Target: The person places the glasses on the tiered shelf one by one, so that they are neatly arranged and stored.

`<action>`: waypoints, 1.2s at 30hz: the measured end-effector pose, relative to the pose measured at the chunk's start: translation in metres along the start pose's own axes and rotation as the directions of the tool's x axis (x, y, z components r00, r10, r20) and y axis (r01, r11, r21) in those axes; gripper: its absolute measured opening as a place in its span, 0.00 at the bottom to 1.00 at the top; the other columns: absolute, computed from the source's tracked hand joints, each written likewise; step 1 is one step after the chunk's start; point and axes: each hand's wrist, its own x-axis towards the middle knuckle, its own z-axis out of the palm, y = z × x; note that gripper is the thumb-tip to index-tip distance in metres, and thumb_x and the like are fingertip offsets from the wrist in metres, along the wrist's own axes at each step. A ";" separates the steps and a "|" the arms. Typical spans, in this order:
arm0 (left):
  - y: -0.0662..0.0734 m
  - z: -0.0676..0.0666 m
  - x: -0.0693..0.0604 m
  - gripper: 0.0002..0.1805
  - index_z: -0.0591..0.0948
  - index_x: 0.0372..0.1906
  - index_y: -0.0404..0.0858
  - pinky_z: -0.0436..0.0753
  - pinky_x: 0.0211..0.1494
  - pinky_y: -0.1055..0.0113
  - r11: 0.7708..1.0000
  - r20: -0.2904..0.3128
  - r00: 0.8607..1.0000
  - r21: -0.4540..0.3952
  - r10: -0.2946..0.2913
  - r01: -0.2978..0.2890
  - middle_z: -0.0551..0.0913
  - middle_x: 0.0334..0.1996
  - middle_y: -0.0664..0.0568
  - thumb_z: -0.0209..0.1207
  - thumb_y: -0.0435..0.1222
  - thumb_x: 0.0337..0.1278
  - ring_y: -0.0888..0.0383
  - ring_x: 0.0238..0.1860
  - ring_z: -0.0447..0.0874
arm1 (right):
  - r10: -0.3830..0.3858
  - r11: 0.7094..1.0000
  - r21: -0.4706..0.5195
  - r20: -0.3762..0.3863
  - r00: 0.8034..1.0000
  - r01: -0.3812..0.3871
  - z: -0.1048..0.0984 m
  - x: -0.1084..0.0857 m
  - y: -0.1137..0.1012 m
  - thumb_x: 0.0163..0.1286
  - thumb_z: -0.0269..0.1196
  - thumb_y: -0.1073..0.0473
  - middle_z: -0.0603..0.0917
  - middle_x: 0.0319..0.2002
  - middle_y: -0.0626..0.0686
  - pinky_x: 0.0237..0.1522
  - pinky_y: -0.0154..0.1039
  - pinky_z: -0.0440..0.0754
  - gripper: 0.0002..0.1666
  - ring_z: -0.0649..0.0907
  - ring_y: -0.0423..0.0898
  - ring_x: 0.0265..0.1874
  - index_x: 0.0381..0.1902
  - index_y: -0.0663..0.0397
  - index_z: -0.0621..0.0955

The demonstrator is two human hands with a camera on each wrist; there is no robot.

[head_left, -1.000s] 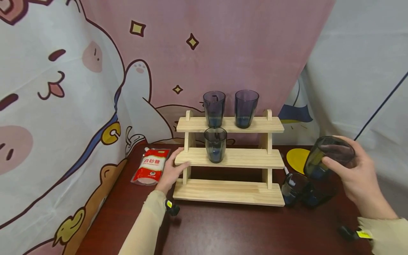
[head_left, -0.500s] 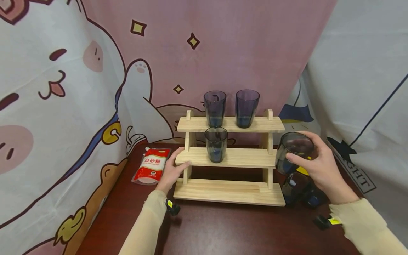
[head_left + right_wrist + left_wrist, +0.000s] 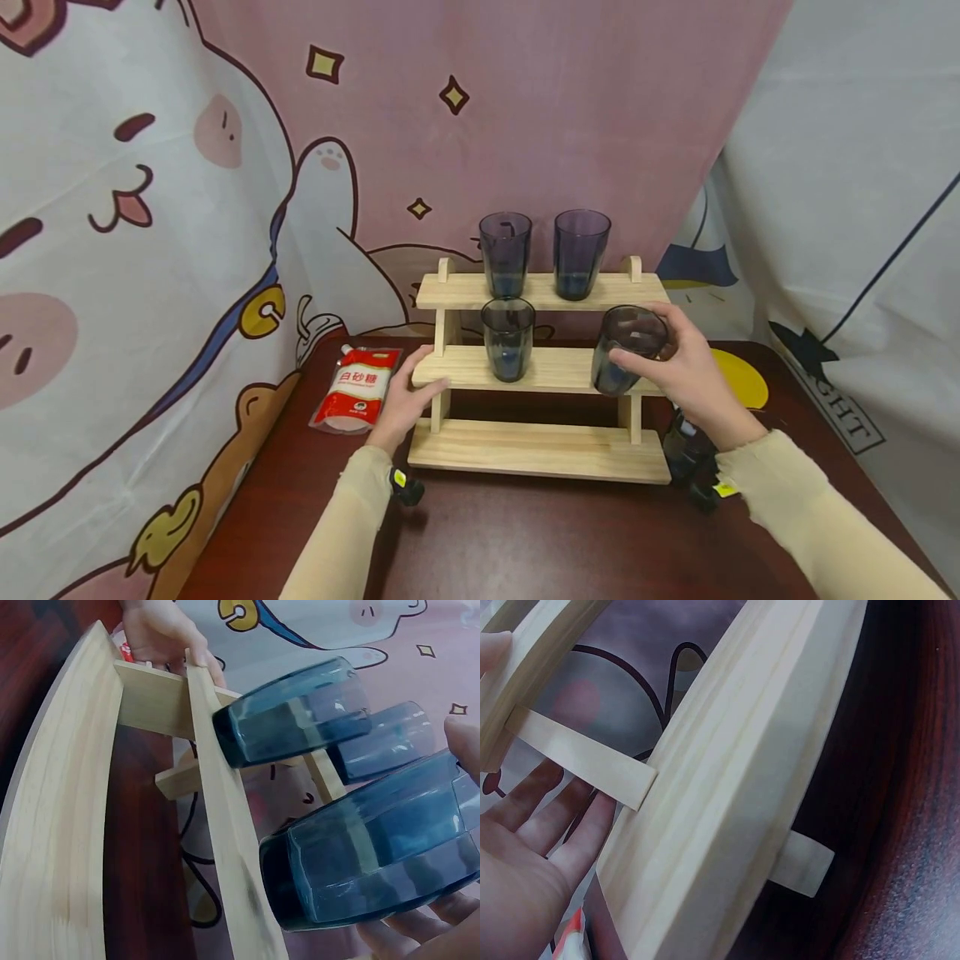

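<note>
A three-tier wooden display stand (image 3: pixel 540 450) stands on the table. My left hand (image 3: pixel 405 404) grips the left end of its middle shelf, thumb in front, other fingers behind. My right hand (image 3: pixel 697 375) holds a tinted drinking glass (image 3: pixel 633 329), fingers round its side and thumb towards me. Slightly tilted, this glass is at the right part of the middle shelf; in the right wrist view its base (image 3: pixel 281 885) is close to the board, contact unclear. Another glass (image 3: pixel 507 342) stands left on that shelf. Two more glasses, left (image 3: pixel 505 254) and right (image 3: pixel 581 254), stand on the top shelf.
Dark glassware (image 3: pixel 682 446) sits on the table at the stand's right end, partly hidden by my right forearm. Behind it lies a yellow disc (image 3: pixel 738 379). A red and white sugar pouch (image 3: pixel 356 392) lies left of the stand. A printed cloth (image 3: pixel 600 108) hangs behind.
My right hand has carried the glass leftward, from above the glassware at the right to the middle shelf. The left hand has stayed in place on the stand.
</note>
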 end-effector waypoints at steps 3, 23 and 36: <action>-0.001 0.000 0.000 0.38 0.71 0.78 0.46 0.76 0.68 0.48 1.000 -0.001 1.000 0.001 -0.005 0.005 0.63 0.81 0.49 0.72 0.37 0.65 0.47 0.75 0.66 | 0.023 0.999 0.025 0.027 0.999 -0.024 0.007 0.005 -0.001 0.69 0.75 0.54 0.78 0.65 0.57 0.49 0.26 0.81 0.45 0.80 0.46 0.54 0.76 0.49 0.65; -0.005 0.002 0.002 0.38 0.72 0.77 0.47 0.82 0.58 0.56 0.999 -0.024 1.000 -0.039 -0.002 0.001 0.68 0.77 0.48 0.72 0.35 0.64 0.47 0.64 0.76 | 0.042 0.998 0.035 0.074 0.996 -0.045 0.035 0.036 0.003 0.68 0.76 0.48 0.76 0.64 0.58 0.46 0.31 0.83 0.49 0.82 0.47 0.52 0.78 0.52 0.64; -0.006 0.001 0.002 0.38 0.72 0.77 0.47 0.81 0.59 0.57 0.999 -0.022 1.000 -0.034 -0.005 0.005 0.65 0.80 0.50 0.72 0.35 0.64 0.48 0.65 0.75 | 0.038 0.999 0.027 0.109 0.993 -0.041 0.042 0.046 0.003 0.70 0.73 0.50 0.73 0.66 0.62 0.48 0.26 0.81 0.49 0.79 0.53 0.57 0.78 0.57 0.59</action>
